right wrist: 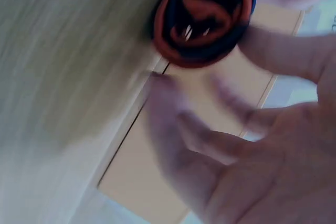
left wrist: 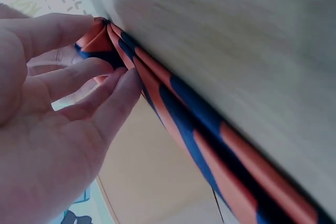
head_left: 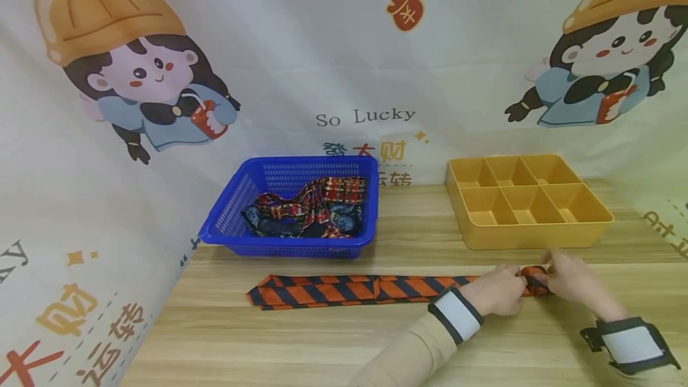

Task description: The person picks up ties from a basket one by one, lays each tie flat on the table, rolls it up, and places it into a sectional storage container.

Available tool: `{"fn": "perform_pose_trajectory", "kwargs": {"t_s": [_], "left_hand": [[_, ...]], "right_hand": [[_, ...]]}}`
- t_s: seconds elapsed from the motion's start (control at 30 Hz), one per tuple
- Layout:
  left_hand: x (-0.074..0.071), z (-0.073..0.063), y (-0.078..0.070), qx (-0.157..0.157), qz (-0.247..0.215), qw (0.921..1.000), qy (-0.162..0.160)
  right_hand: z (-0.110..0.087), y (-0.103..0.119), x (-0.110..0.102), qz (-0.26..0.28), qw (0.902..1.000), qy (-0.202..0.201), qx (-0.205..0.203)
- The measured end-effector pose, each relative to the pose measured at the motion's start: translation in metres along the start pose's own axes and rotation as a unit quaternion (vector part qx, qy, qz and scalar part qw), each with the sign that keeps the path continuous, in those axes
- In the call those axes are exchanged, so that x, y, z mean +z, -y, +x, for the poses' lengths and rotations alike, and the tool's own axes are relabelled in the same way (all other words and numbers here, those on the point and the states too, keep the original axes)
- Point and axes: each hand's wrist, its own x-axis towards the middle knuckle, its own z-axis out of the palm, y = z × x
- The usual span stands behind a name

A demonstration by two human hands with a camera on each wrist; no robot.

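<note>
An orange and navy striped necktie (head_left: 344,290) lies lengthwise across the wooden table, its wide pointed end to the left. At its right end it is wound into a round roll (right wrist: 202,19), whose coiled layers face the right wrist camera. My left hand (head_left: 500,288) pinches the necktie beside the roll, fingertips on the folded strip and at the roll's edge. On the other side is my right hand (head_left: 575,282), its fingers spread and blurred around the roll. One digit of it overlaps the roll's side in the right wrist view.
A blue perforated basket (head_left: 301,251) at the back left holds several patterned neckties (head_left: 344,190), some plaid. Behind my hands, at the back right, stands a yellow box (head_left: 537,237) divided into several compartments. A printed cloth (head_left: 301,46) hangs behind the table.
</note>
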Motion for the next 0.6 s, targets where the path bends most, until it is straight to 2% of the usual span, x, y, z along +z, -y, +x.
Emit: {"fn": "perform_pose_trajectory", "kwargs": {"t_s": [0.13, 0.33, 0.47, 0.6], "left_hand": [[-0.001, -0.008, 0.008, 0.022, 0.012, 0.9997, 0.001], [0.004, -0.026, 0.024, 0.038, 0.031, 0.9987, -0.014], [0.008, -0.031, 0.029, 0.038, 0.033, 0.9987, -0.013], [0.01, -0.031, 0.029, 0.034, 0.036, 0.9986, -0.021]], "right_hand": [[0.0, -0.003, -0.002, 0.018, 0.9985, 0.039, 0.035], [0.001, 0.001, -0.003, 0.016, 0.9982, 0.024, 0.053], [-0.001, 0.009, 0.0, 0.014, 0.9978, 0.001, 0.065], [-0.004, 0.023, 0.011, -0.006, 0.9959, -0.072, 0.054]]}}
